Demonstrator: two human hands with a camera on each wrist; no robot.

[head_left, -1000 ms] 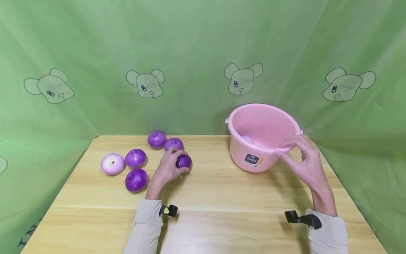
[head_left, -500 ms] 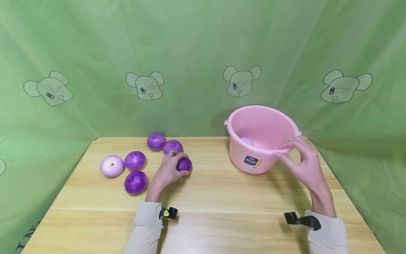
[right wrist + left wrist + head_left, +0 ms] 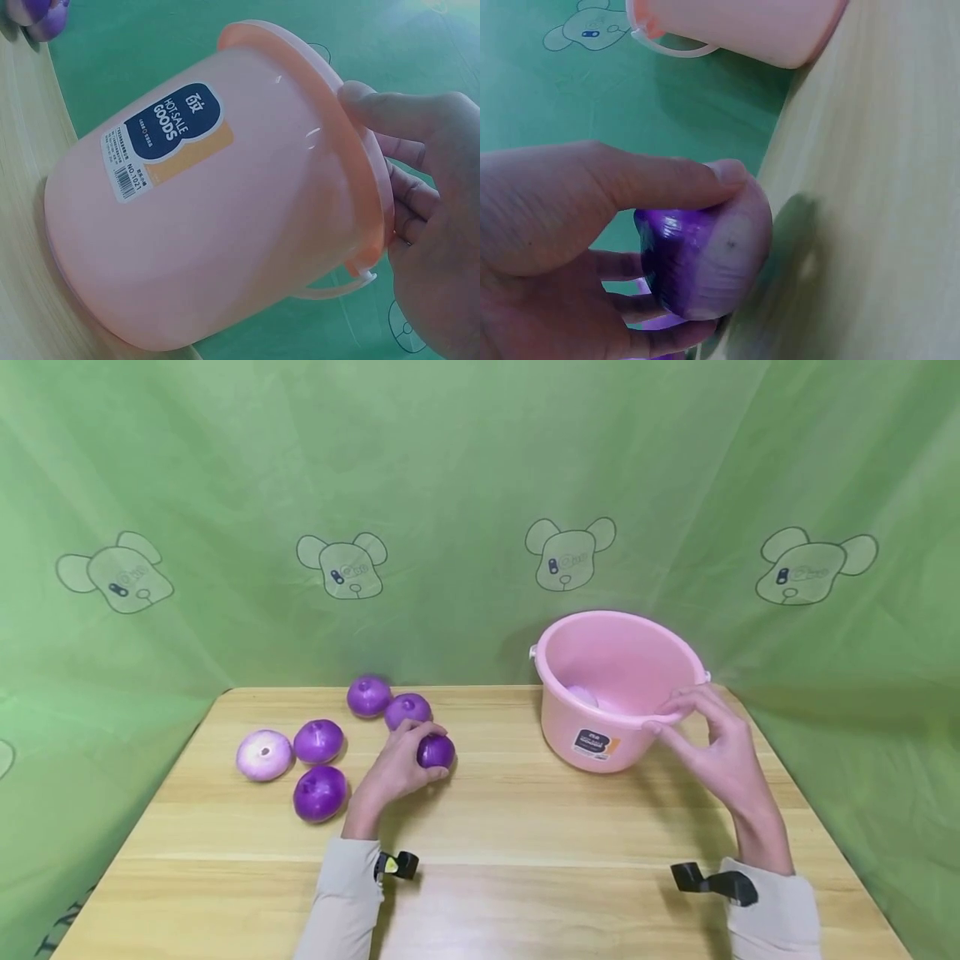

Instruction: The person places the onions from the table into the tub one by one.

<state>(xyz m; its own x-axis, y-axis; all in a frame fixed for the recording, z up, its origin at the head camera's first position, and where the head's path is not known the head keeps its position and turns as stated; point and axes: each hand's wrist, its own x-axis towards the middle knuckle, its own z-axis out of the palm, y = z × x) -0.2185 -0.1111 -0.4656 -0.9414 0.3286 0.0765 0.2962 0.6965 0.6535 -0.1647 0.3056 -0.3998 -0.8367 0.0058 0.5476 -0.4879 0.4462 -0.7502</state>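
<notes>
My left hand [image 3: 395, 766] grips a purple onion [image 3: 437, 751] between thumb and fingers, low over the table. In the left wrist view this onion [image 3: 712, 259] shows a pale underside, and a shadow lies beside it on the wood. On the right stands a pink bucket [image 3: 570, 727], with one pale round thing [image 3: 582, 695] partly visible inside. My right hand [image 3: 723, 756] pinches the bucket's near right rim. The right wrist view shows the thumb on the outside of the bucket [image 3: 225, 217] rim and the other fingers at its inner side, partly hidden.
Several more onions lie on the left of the wooden table [image 3: 510, 835]: a pale one [image 3: 265, 755], two purple ones nearby, and two at the back, one [image 3: 408, 710] just behind my left hand. A green curtain [image 3: 450, 460] with bear-head prints hangs behind and at both sides.
The whole scene sits slightly lower in the head view. Both hands keep their places, the left on the onion and the right on the bucket rim.
</notes>
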